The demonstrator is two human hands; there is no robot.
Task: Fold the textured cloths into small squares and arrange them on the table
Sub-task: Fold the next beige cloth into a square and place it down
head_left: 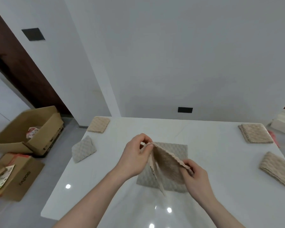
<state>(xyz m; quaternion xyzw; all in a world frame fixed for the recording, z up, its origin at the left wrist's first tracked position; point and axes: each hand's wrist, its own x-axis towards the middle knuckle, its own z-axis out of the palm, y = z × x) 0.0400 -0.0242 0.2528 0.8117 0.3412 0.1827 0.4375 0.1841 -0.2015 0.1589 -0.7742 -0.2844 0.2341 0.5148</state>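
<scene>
Both hands pinch 1 beige cloth [167,163] above a grey cloth [174,148] on the table [105,186]: left hand [136,155] at 10 o'clock, right hand [196,176] at 4 o'clock.

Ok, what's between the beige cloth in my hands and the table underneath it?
In the head view, a grey textured cloth lies flat on the white table, directly under the beige cloth that the left hand and right hand pinch.

open cardboard box [28,129] and a flat carton [21,176] on the floor left, black wall plate [185,109] behind.
</scene>
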